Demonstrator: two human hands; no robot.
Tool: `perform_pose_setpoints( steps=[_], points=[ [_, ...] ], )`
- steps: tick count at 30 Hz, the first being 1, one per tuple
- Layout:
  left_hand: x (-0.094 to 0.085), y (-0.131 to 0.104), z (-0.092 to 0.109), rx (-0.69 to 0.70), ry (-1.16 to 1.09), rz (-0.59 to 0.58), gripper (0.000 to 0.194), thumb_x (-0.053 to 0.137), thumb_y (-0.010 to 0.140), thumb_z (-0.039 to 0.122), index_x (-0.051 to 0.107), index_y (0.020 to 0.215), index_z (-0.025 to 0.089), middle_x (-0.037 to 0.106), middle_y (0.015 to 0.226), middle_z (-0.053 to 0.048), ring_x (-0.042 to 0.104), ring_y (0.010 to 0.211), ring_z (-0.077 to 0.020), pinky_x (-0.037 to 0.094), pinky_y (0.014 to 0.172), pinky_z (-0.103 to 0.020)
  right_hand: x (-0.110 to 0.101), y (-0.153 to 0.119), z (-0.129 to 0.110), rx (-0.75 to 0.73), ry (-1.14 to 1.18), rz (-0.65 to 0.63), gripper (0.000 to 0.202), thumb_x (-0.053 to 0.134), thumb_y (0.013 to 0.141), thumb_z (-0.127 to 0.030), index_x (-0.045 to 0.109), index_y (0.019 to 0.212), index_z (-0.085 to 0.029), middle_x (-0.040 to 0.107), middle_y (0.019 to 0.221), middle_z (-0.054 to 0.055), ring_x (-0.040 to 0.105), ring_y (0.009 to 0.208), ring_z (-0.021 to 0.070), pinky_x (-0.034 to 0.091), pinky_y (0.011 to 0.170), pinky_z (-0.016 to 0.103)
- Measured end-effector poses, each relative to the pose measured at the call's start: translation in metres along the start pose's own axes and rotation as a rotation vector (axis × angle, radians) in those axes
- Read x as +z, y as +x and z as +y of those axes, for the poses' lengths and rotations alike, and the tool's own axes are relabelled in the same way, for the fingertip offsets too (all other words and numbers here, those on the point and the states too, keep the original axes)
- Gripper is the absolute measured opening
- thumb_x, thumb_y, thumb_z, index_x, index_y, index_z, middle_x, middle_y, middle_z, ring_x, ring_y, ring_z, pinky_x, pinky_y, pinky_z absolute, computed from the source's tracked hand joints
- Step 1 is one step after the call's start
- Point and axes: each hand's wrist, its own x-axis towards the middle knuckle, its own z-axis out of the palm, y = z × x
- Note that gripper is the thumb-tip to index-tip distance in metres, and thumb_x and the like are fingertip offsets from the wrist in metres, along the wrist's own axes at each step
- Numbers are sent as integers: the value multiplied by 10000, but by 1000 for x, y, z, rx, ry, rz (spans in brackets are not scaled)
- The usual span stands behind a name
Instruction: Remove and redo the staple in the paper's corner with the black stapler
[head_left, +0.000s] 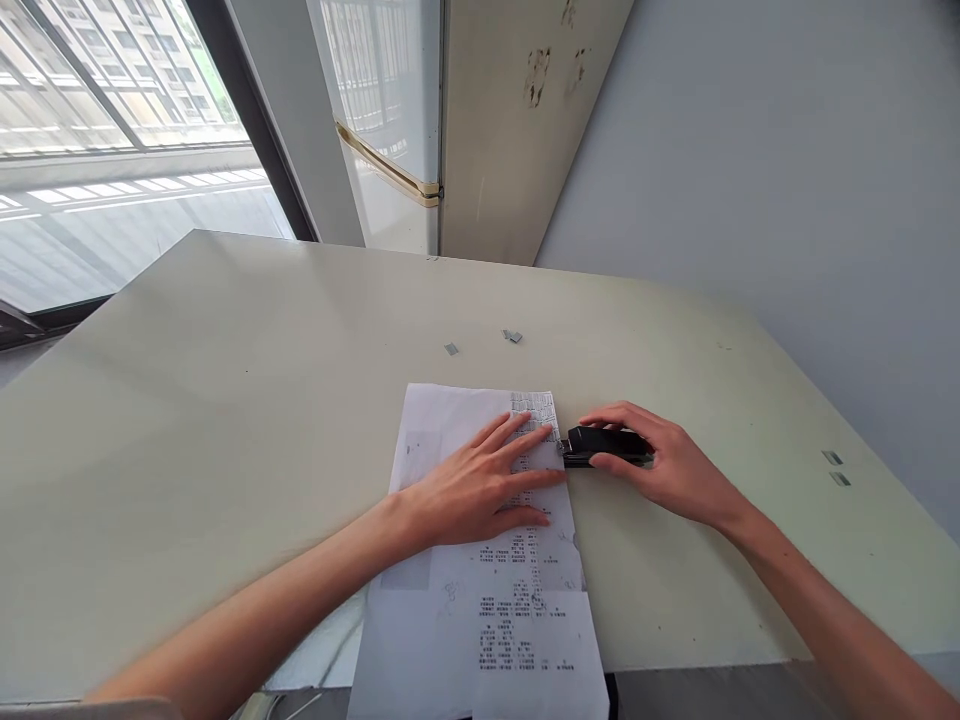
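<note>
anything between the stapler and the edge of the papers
Nothing visible. The stapler, under the right hand, has its nose right at the papers' right edge. The left hand lies flat on the sheets beside that spot, not across it.

The right hand (660, 462) covers the rear of the black stapler (604, 445). The printed sheets (487, 560) run off the bottom edge, their print too small to read.
</note>
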Motion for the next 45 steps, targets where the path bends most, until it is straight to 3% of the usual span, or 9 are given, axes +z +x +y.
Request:
perform_pose_setpoints(
  steps=[4,7,11,15,20,31,40,45],
  points=[
    [0,-1,1,6,-28,34,501,633,1010,508,605,1476,326,257,1735,-51,181,1609,-379,250,1298,-601,0,4,-10,149,40,89,445,486,1018,-659,662,1270,-338,683,1365,66,661,1206,296,578,852,385],
    [0,-1,3,15,-18,27,505,615,1019,513,607,1476,299,257,1732,-77,175,1608,-383,250,1298,-600,2,12,-18,227,51,144,498,351,1061,-656,670,1269,-335,665,1422,56,617,1311,310,560,975,433],
    [0,-2,4,10,-38,41,497,624,1017,503,599,1478,320,242,1738,-52,192,1606,-375,268,1296,-589,8,26,-24,191,36,164,532,313,1072,-647,655,1332,-334,614,1514,38,508,1453,317,431,1185,518],
    [1,-2,4,0,-40,40,482,616,1023,495,600,1475,328,224,1742,-34,180,1608,-370,257,1302,-583,14,38,-28,182,-21,131,598,286,1062,-674,624,1422,-336,521,1611,27,404,1538,328,329,1261,579],
    [3,-1,5,0,-18,28,494,593,1033,505,603,1476,287,227,1737,-75,158,1609,-376,254,1300,-586,19,44,-32,225,-106,40,674,230,1052,-705,614,1459,-330,473,1646,25,368,1559,344,333,1249,625],
    [5,-1,6,-8,-40,46,479,596,1033,500,602,1474,315,229,1740,-38,168,1612,-360,247,1309,-571,30,45,-31,151,-258,69,587,260,1075,-645,661,1392,-356,529,1605,20,489,1485,334,443,1183,572],
    [5,0,9,-4,-12,32,493,585,1038,497,594,1481,280,250,1734,-79,170,1613,-362,246,1305,-574,27,44,-33,184,-255,26,556,294,1075,-632,660,1394,-363,533,1601,18,507,1469,353,457,1170,583],
    [3,1,11,-8,26,9,501,570,1041,516,588,1482,277,272,1733,-89,158,1617,-352,241,1309,-549,22,42,-42,261,-264,-65,568,260,1082,-616,632,1426,-360,463,1650,9,439,1517,360,402,1202,626]
  ],
)
